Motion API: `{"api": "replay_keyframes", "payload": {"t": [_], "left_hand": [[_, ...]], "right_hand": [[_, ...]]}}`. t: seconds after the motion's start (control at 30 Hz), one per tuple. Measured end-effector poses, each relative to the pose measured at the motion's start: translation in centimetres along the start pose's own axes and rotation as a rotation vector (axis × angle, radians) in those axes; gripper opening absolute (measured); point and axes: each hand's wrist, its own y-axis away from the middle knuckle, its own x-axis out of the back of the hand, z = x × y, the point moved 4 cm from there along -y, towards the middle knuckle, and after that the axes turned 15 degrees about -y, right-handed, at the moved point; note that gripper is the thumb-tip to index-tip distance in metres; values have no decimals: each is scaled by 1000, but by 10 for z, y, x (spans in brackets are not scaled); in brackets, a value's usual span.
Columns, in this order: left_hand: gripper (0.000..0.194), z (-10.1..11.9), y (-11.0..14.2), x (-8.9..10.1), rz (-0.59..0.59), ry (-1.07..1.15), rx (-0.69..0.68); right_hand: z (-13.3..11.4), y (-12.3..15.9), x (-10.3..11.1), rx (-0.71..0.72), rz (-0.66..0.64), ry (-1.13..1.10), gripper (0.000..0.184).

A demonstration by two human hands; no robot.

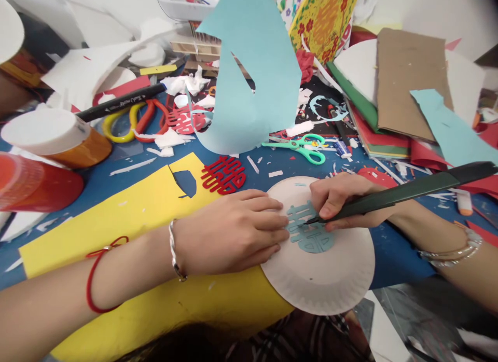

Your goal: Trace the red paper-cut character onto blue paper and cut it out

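The right hand (342,201) closes in a narrow pinch on a slim dark pen-shaped tool (404,193), held low near its tip, with the long body running up past the knuckles toward the right edge of the surface. Its fine tip touches the blue paper cut-out (309,230), though whether it ends in a blade or a nib is too small to tell. The left hand (229,227) is open and lies flat, its fingertips (278,222) pressing on the paper plate (330,281) and against the left end of the cut-out.

The cut-out lies on the plate, a little above its middle, and the plate sits near the front edge of the blue-covered surface (400,258), overlapping the right end of a yellow paper sheet (116,242). Beyond the plate lie a red paper cut-out (223,175) and green-handled scissors (299,148).

The short grip looks well suited to fine control, with the tool steadied by the fingers close to its tip. Flat pressure beside the tip seems the best way to stop thin paper from sliding, provided the left fingers stay clear of the tip's path.
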Motion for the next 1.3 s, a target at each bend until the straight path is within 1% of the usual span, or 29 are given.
{"api": "replay_keyframes", "payload": {"t": [0.3,0.4,0.5,0.57,0.83,1.07,1.3], "left_hand": [[30,0,-1,1,0,4,0],[30,0,-1,0,2,-1,2],[30,0,0,0,-8,4,6],[30,1,0,0,-15,9,6],[29,0,0,0,1,28,-7],[31,-1,-1,0,-18,33,-10],[33,-1,-1,0,-30,14,-10]], "right_hand": [[-1,2,1,-7,6,-12,18],[1,5,1,-16,46,-40,19],[2,6,1,5,102,-142,18],[2,5,-1,22,118,-179,18],[7,-1,-8,-10,130,-73,10],[10,1,-9,-15,93,-54,13],[7,-2,-11,-6,69,8,10]]}}
